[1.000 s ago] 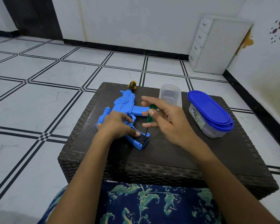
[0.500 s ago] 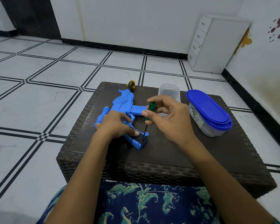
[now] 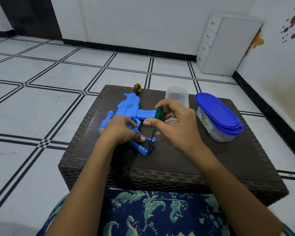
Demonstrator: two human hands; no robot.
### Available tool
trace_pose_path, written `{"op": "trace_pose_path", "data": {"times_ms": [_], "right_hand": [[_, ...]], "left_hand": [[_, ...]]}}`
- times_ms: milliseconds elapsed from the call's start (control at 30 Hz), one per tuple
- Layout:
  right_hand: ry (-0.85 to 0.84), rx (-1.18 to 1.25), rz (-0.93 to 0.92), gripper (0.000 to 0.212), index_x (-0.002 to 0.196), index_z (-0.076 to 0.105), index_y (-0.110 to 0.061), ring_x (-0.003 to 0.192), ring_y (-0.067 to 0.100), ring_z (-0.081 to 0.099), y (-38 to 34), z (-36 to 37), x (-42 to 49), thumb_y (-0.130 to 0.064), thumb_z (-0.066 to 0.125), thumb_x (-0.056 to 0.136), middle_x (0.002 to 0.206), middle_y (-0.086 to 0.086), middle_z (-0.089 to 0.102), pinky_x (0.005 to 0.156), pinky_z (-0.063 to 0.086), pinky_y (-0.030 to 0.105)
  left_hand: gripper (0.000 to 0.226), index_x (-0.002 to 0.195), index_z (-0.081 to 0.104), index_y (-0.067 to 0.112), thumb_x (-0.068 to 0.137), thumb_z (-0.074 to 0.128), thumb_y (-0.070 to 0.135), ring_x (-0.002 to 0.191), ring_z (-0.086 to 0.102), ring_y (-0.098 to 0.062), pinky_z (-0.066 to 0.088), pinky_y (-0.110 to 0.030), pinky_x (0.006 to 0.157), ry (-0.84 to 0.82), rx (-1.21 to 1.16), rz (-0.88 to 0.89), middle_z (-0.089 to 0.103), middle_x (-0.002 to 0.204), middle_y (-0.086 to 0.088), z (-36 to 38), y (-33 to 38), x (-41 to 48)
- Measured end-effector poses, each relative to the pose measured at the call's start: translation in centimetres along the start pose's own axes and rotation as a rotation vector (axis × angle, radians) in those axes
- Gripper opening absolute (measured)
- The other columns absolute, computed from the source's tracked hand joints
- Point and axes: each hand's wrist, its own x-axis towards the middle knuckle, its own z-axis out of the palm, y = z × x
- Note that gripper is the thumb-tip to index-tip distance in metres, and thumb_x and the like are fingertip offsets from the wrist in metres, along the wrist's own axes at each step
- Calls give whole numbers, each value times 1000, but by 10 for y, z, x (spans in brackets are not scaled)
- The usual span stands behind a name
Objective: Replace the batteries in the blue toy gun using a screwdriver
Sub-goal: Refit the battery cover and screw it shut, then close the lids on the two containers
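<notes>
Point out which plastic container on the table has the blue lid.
The oval container farthest right, capped with the blue lid. The smaller clear container, just behind the right hand, shows no coloured lid.

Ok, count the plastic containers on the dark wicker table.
2. A clear plastic tub stands toward the far edge, partly behind the right hand. A clear oval container with a blue lid stands to its right. Another could be hidden behind that hand.
</notes>
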Motion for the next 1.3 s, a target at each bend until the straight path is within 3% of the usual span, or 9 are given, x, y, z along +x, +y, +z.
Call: {"op": "trace_pose_path", "data": {"times_ms": [133, 233, 300, 400, 633, 900, 1067, 1200, 1300], "right_hand": [[61, -49, -28, 32, 88, 66, -9, 55, 26, 57, -1, -5, 0, -26, 87, 71, 67, 3, 60, 47, 54, 45], [118, -11, 2, 30, 87, 69, -9, 54, 22, 56, -4, -10, -2, -25, 87, 70, 63, -12, 58, 47, 54, 44], [116, -19, -18, 28, 87, 69, -8, 54, 22, 58, -7, -10, -3, -22, 87, 71, 66, -8, 62, 46, 53, 43], [117, -72, -111, 26, 90, 70, -6, 55, 23, 57, -17, -11, -4, -19, 86, 74, 69, 7, 64, 44, 51, 37], [226, -114, -68, 21, 88, 65, -13, 69, 8, 65, -7, -23, -2, -17, 83, 78, 77, -4, 64, 56, 56, 18], [-115, -421, 357, 28, 65, 58, -19, 64, 5, 52, 25, -34, -8, -7, 82, 72, 78, -7, 58, 58, 42, 7], [-294, -445, 466, 20, 72, 63, -16, 63, 7, 56, 36, -29, -20, -7, 80, 73, 78, -4, 61, 63, 51, 22], [-336, -439, 493, 21, 84, 67, -19, 75, 9, 61, 42, -30, -27, -20, 84, 73, 83, -7, 62, 73, 56, 27], [-297, -439, 486, 25, 89, 68, -22, 78, 7, 61, 45, -37, -29, -35, 83, 74, 87, -9, 64, 74, 57, 31]], "left_hand": [[56, 92, 64, 38, 44, 94, 44, 102, 58, -25, 45, -50, 98, 2, 7, 0, 49, 87, 13, -1, 1, 0], [56, 92, 63, 38, 46, 94, 43, 103, 57, -24, 44, -50, 98, 2, 6, -8, 50, 89, 13, -1, 1, -1], [55, 90, 63, 38, 45, 94, 43, 102, 58, -24, 44, -50, 98, 3, 6, -11, 51, 88, 12, -1, 2, -1], [56, 92, 64, 38, 45, 94, 43, 104, 56, -23, 43, -50, 100, 4, 12, -16, 50, 90, 14, -1, 2, -1], [57, 94, 66, 38, 45, 94, 43, 107, 56, -23, 43, -48, 100, 1, 20, -44, 52, 95, 10, -1, 5, -4], [44, 67, 58, 38, 35, 78, 60, 105, 57, -25, 42, -53, 99, 71, 63, -70, 56, 94, 8, 7, 16, -5], [27, 87, 59, 38, 70, 80, 38, 115, 48, -22, 31, -53, 101, 133, 243, 13, 56, 110, 6, 27, 35, -7], [19, 89, 60, 37, 77, 72, 26, 111, 51, -20, 27, -44, 88, 136, 275, 57, 60, 110, 7, 38, 48, -9], [16, 94, 65, 33, 81, 70, 26, 108, 53, -17, 30, -46, 93, 146, 270, 118, 59, 101, 11, 45, 56, -10]]}}
